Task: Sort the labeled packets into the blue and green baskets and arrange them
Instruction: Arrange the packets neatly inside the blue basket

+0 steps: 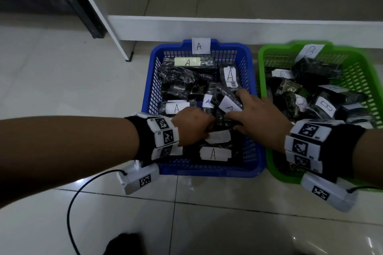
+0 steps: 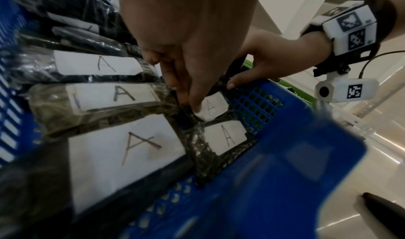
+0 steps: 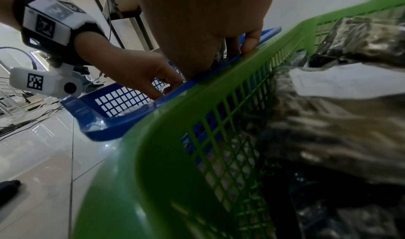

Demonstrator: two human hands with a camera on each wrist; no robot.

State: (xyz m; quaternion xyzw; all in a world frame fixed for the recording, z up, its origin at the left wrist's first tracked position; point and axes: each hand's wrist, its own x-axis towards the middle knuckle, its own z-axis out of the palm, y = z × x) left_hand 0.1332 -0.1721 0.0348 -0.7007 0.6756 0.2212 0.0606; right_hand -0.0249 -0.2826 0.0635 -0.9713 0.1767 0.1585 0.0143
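The blue basket (image 1: 207, 170) tagged A holds several dark plastic packets with white A labels. The green basket (image 1: 273, 163) tagged B stands right beside it with several B packets (image 1: 325, 107). Both hands are inside the blue basket near its right wall. My left hand (image 1: 209, 130) pinches the edge of a dark A packet (image 2: 211, 106) with its fingertips. My right hand (image 1: 255, 118) reaches in from over the green rim, with thumb and fingers round a dark A packet (image 1: 229, 106). Whether both hands hold the same packet is unclear. More A packets (image 2: 122, 149) lie flat along the near wall.
Both baskets sit on a glossy white tiled floor. A white plinth (image 1: 228, 27) runs behind them, and a black-and-white frame leg (image 1: 93, 16) slants down at the back left. A black cable (image 1: 70, 213) loops on the floor near a dark shoe (image 1: 124, 244).
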